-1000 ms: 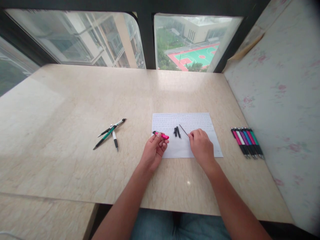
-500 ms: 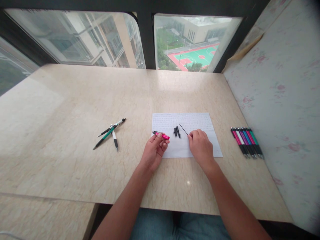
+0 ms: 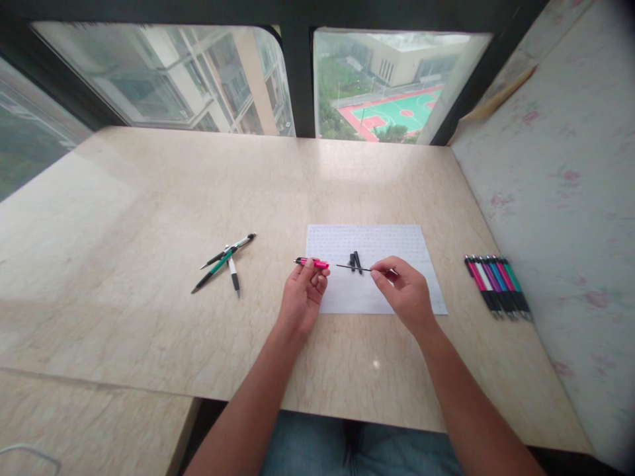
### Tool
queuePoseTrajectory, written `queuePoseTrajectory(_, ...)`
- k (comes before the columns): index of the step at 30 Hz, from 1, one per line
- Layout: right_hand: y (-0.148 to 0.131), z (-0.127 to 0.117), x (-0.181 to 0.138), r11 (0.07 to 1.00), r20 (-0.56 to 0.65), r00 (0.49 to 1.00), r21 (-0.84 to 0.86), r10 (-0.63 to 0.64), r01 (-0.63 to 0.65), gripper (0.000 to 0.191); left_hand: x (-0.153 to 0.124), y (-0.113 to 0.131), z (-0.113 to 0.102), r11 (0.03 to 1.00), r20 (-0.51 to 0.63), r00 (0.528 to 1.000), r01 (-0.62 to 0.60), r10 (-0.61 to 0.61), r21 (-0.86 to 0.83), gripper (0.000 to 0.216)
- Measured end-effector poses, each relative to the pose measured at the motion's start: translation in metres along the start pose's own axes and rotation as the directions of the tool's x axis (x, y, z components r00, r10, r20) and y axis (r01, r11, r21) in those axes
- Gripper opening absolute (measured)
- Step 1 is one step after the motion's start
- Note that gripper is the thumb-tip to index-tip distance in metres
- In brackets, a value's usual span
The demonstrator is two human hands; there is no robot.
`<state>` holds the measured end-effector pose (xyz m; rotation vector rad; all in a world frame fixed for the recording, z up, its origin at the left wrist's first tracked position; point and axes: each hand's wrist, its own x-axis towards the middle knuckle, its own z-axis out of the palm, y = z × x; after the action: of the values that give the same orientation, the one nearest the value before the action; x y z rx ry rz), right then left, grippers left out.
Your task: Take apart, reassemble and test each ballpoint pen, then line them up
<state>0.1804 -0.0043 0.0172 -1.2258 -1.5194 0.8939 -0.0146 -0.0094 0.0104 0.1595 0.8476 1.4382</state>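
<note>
Between the thumb and fingers of my left hand is a pink pen barrel, its black clip end pointing left and its pink end facing right. My right hand pinches a thin black pen refill by its right end. The refill lies almost level, its free tip pointing at the barrel with a small gap between them. Beneath and behind it, two short black pen parts rest on the written sheet of paper.
Three pens, one with a green barrel, lie crossed on the stone counter to the left. A row of several coloured pens lies at the right, near the flowered wall. Windows stand behind the counter.
My right hand has lifted the refill off the paper and turned it from slanting to nearly level, towards the barrel. My left hand has levelled the pink barrel.
</note>
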Motion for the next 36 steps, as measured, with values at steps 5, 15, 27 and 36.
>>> queuePoseTrajectory(5, 0.000, 0.001, -0.001, 0.997, 0.028, 0.997, -0.044, -0.069, 0.070, 0.005, 0.000, -0.001, 0.000, 1.000, 0.019, 1.000, -0.013, 0.013, 0.008, 0.013)
queuePoseTrajectory(15, -0.003, 0.001, -0.002, 0.994, 0.047, 0.994, -0.052, -0.097, 0.100, 0.006, -0.001, -0.003, 0.001, 0.997, 0.016, 0.999, -0.048, 0.047, 0.062, 0.018)
queuePoseTrajectory(27, -0.009, 0.011, -0.004, 0.976, 0.060, 0.987, -0.150, -0.149, 0.156, 0.010, -0.012, -0.010, 0.005, 0.952, 0.125, 0.991, 0.010, -0.051, 0.306, 0.023)
queuePoseTrajectory(36, -0.006, 0.011, -0.004, 0.976, 0.109, 0.981, -0.134, -0.158, 0.172, 0.021, -0.010, -0.009, 0.006, 0.963, 0.062, 0.997, 0.036, -0.054, 0.267, 0.033)
